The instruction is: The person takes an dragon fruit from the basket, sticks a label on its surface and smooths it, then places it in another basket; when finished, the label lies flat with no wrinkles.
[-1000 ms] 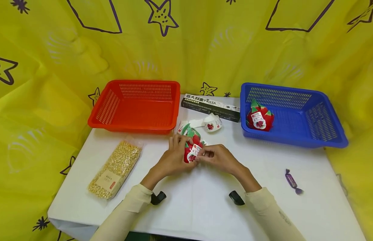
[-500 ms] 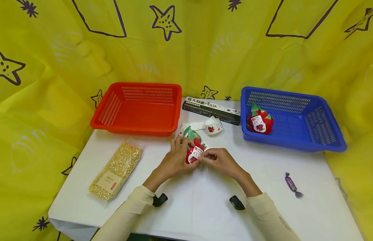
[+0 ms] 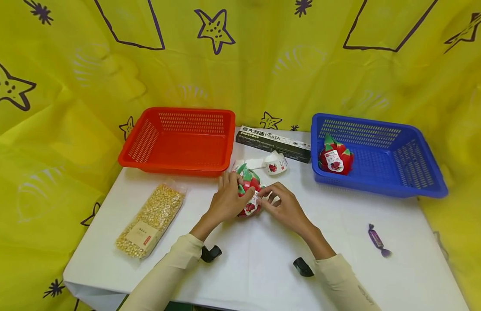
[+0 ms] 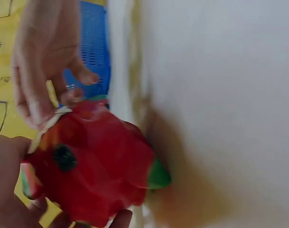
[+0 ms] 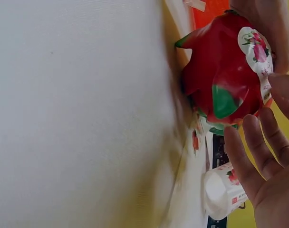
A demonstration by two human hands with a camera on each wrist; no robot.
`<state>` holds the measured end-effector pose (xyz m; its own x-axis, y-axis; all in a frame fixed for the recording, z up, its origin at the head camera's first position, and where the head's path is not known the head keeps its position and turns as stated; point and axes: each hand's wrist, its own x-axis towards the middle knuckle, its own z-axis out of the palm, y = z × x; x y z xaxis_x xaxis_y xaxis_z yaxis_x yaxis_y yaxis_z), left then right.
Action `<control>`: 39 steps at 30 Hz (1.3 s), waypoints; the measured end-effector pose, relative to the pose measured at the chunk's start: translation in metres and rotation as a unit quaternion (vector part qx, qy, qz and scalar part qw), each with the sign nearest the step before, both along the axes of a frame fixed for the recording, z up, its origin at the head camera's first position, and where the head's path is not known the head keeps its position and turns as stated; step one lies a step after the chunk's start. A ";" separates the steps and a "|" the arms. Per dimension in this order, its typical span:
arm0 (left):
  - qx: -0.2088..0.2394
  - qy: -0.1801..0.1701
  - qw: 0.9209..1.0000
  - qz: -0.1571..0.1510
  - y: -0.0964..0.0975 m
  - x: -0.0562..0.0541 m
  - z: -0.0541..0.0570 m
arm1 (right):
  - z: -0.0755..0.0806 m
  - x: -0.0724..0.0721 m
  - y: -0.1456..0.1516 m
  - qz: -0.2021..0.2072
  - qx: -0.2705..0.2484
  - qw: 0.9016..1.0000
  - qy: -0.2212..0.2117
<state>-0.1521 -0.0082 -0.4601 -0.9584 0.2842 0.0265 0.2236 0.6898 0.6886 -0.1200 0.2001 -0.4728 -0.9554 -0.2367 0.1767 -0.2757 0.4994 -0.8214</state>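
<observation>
A red dragon fruit [image 3: 257,183] with green tips, seemingly a model, is between the two hands in the middle of the table. My left hand [image 3: 226,198] grips it from the left, its thumb across the front beside a white label [image 5: 254,45]. On the other side, my right hand [image 3: 284,206] has its thumb at the label's edge. In the right wrist view the other fingers of that hand [image 5: 273,178] stretch loosely beside the fruit. The left wrist view shows the fruit's underside [image 4: 99,156] with a dark round spot.
Behind the hands lie a curled strip of labels [image 3: 276,164] and a black pasta box [image 3: 273,144]. A red basket [image 3: 178,170] stands left. The blue basket [image 3: 380,188] at right holds another dragon fruit [image 3: 336,157]. A corn bag [image 3: 151,220] and a wrapped candy [image 3: 378,239] flank the hands.
My right fingertips, bunched at the label's edge before, have spread apart. My left thumb has moved up over the fruit's front. The head view has shifted slightly.
</observation>
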 end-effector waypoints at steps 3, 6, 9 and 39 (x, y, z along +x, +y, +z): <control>0.001 -0.004 1.000 0.008 0.001 -0.002 0.001 | -0.003 0.001 -0.001 -0.017 0.000 1.000 0.001; 0.014 -0.010 1.000 -0.014 -0.004 -0.003 0.000 | -0.003 0.005 -0.006 -0.032 -0.003 0.999 -0.020; 0.052 -0.025 0.997 -0.049 -0.015 -0.004 -0.002 | -0.001 0.008 -0.014 -0.035 0.019 0.998 -0.050; -0.230 -0.055 0.966 -0.105 -0.070 -0.006 -0.013 | 0.006 -0.025 -0.059 -0.069 -0.024 0.982 -0.174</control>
